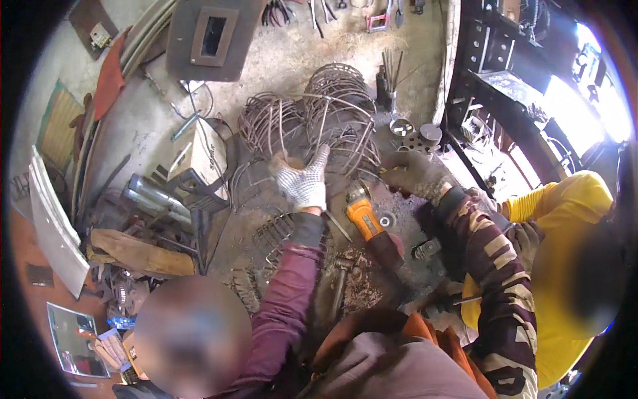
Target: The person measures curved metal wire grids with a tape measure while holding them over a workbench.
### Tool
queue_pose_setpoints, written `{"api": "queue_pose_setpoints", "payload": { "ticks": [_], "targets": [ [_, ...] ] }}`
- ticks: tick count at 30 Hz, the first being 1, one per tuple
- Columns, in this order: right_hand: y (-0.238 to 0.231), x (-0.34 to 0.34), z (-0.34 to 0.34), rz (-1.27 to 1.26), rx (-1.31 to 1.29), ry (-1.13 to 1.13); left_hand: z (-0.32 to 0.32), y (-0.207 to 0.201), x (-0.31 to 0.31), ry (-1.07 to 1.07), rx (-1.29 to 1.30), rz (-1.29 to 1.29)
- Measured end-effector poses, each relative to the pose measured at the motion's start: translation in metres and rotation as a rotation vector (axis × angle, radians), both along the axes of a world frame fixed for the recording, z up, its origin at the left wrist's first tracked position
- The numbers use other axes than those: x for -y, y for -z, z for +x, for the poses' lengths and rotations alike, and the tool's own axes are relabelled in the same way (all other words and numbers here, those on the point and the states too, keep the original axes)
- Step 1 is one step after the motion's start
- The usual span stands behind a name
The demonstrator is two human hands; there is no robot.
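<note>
A round frame of bent metal rods [323, 100] lies on the dusty ground among wire coils [266, 123]. My left hand [302, 179], in a white dotted glove, is at its near edge. The thumb and fingers are spread wide apart against the rods. To the right, my right hand [425, 178] is in a dirty glove and smeared by motion, so its fingers and anything in them do not show clearly. Between my forearms lies an orange angle grinder [364, 219] with a dark rear body. A hammer [340, 286] rests nearer to me.
A co-worker in a yellow top [558, 199] crouches close at my right, gloved hands near my sleeve. A welding machine [199, 156] and a welding shield [183, 50] stand left. Beyond are a holder with thin rods [387, 93] and a round tin [430, 133].
</note>
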State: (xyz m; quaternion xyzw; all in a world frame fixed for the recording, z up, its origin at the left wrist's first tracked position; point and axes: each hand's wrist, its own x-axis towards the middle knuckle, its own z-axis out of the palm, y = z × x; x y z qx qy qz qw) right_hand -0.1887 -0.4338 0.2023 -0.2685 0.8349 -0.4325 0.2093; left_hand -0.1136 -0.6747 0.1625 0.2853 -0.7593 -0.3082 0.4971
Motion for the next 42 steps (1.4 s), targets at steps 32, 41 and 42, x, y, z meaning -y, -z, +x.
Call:
{"api": "queue_pose_setpoints", "payload": {
  "ticks": [32, 41, 42],
  "targets": [
    [0.018, -0.011, -0.005, 0.591, -0.384, -0.324, -0.036, 0.097, 0.002, 0.802, -0.151, 0.638],
    [0.021, -0.017, -0.002, 0.562, -0.397, -0.303, -0.041, 0.085, 0.016, 0.650, -0.086, 0.351],
    [0.025, -0.020, -0.004, 0.566, -0.406, -0.313, -0.044, 0.080, 0.016, 0.649, -0.080, 0.310]
  ]
}}
